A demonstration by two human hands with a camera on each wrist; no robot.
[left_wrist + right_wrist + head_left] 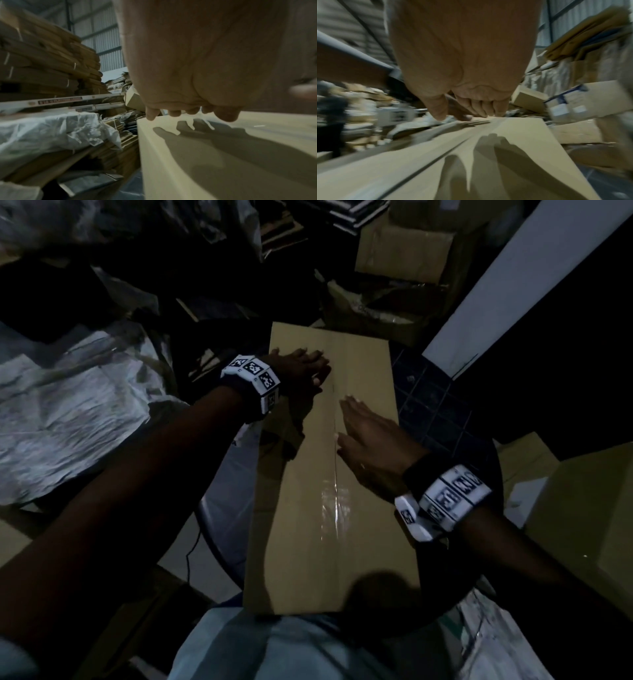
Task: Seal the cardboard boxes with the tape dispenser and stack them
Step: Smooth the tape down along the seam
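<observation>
We see the cardboard box (329,474) lying long-ways in front of us on a dark round bench (445,419), its two top flaps meeting at a centre seam (335,426). Clear tape (334,505) glints over the near half of that seam. Our left hand (301,369) lies flat on the left flap near the far end, fingers straight and holding nothing — we judge it is there to keep that flap from springing up. Our right hand (370,440) lies just right of the seam, its grip likewise spread and empty, fingers hovering close over the card (contact is hard to tell). The tape dispenser is not in view. Loose cartons (404,251) crowd the floor behind.
</observation>
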